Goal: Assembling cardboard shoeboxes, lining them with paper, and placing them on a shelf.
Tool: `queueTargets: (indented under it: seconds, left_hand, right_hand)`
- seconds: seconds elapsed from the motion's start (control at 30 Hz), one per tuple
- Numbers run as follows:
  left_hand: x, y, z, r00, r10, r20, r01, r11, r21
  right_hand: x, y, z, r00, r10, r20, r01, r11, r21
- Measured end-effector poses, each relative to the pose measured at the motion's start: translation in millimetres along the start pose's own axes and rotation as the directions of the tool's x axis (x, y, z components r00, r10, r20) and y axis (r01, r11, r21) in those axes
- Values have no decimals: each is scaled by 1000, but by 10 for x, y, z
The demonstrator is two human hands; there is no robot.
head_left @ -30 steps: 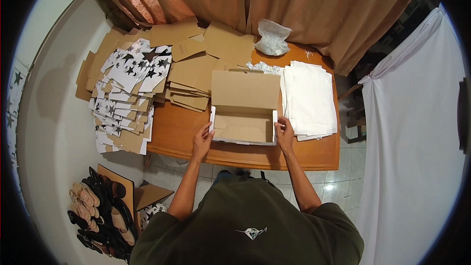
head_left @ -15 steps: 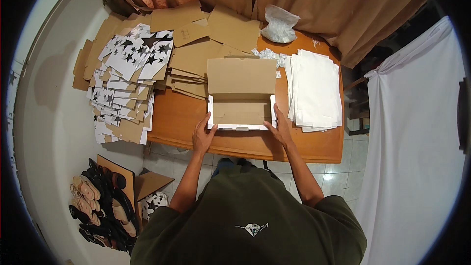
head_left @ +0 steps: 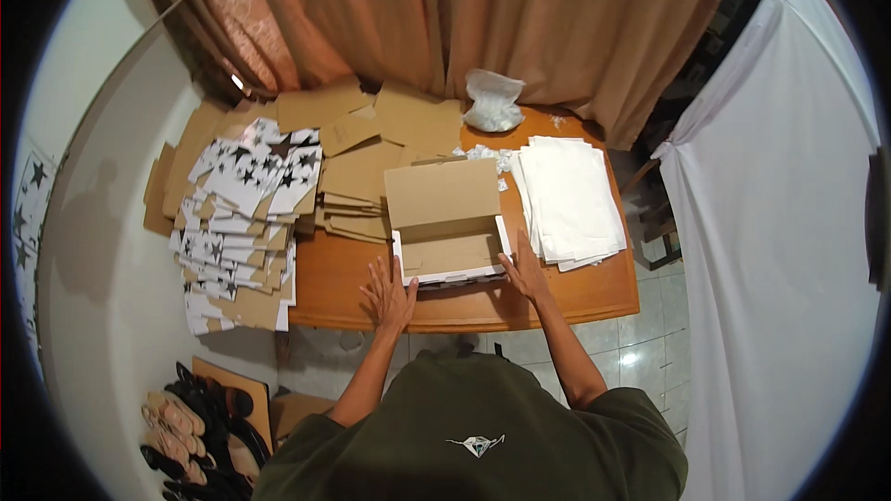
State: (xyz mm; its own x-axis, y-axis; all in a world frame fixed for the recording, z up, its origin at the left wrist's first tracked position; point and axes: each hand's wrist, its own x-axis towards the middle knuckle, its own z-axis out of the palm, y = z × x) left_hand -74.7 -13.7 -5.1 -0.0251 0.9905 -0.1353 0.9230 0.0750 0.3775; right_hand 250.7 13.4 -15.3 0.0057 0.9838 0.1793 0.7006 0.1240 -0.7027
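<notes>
Hands lie open-fingered (palms down) on the counter, flanking the open cardboard box.

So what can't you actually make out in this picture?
- Head view: whether the open box holds anything; it is too small and dim to tell.
- What the clear bag holds: too small.
- The front wall of the box: partly hidden by the left hand and right hand.
- The near part of the table: cut off by the person's body.
</notes>
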Motion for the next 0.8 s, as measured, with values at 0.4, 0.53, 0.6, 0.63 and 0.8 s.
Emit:
queueTargets:
  seconds: [0.4, 0.53, 0.6, 0.63, 0.8]
  left_hand:
    - [251, 1110, -269, 933, 333, -138, -340, 682, -647]
    - [352, 1588, -150, 896, 423, -139, -406, 648, -645]
    - [396, 1795, -72, 868, 482, -121, -436, 621, -651]
    - [420, 1940, -10, 858, 493, -142, -464, 627, -626]
    - [658, 2521, 450, 863, 499, -81, -435, 654, -619]
  right_hand:
    - [-526, -21, -817, 946, 247, -211, -231, 968, 98]
    - [-581, 202, -1072, 917, 316, -245, -285, 946, 152]
    - [-565, 345, -1177, 904, 360, -232, -325, 930, 173]
    - [-558, 513, -1234, 906, 340, -251, -317, 940, 128]
    - [-383, 1236, -1443, 931, 225, -286, -214, 974, 70]
